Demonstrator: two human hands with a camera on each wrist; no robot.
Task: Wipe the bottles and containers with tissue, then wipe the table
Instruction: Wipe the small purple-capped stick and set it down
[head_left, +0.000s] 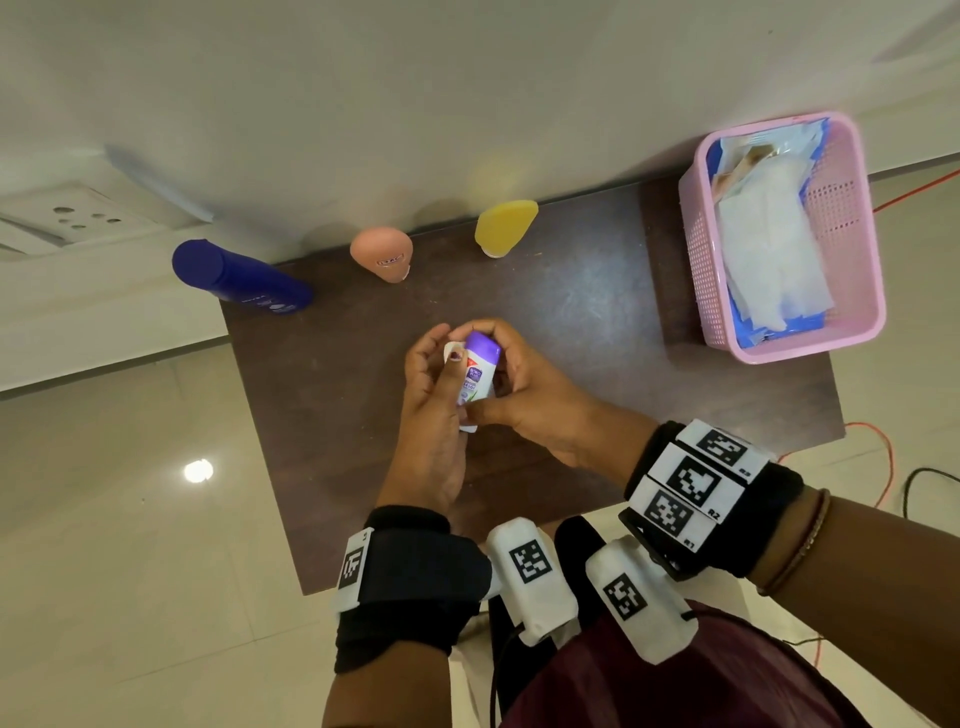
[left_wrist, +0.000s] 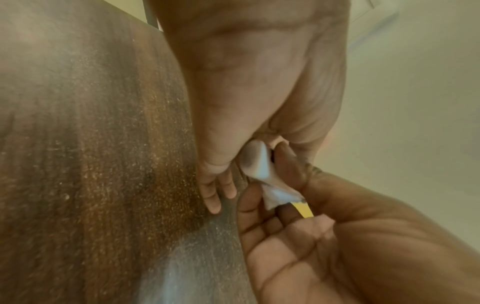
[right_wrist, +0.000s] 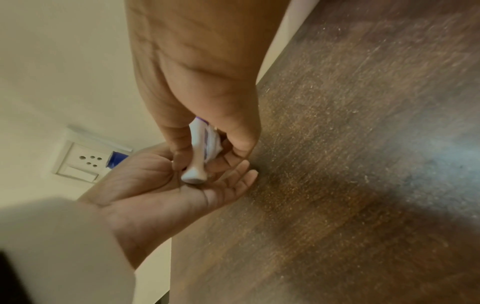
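Over the middle of the brown table (head_left: 571, 312), both hands work on a small white bottle (head_left: 475, 376) with a purple end. My right hand (head_left: 498, 374) grips it, fingers over the purple end and thumb at the lower end. My left hand (head_left: 439, 364) pinches a white tissue (head_left: 450, 348) against its side, thumb across the label. The right wrist view shows the bottle (right_wrist: 196, 162) with its white end near the left palm (right_wrist: 161, 189) and the tissue (right_wrist: 214, 144) bunched beside it. A blue bottle (head_left: 244, 278), a peach bottle (head_left: 382, 254) and a yellow bottle (head_left: 505, 224) stand along the wall.
A pink basket (head_left: 862, 249) with white tissues (head_left: 769, 249) and packets sits on the table's far right corner. A wall socket (head_left: 78, 218) is at the left. Red and black cables (head_left: 883, 457) lie on the floor to the right of the table.
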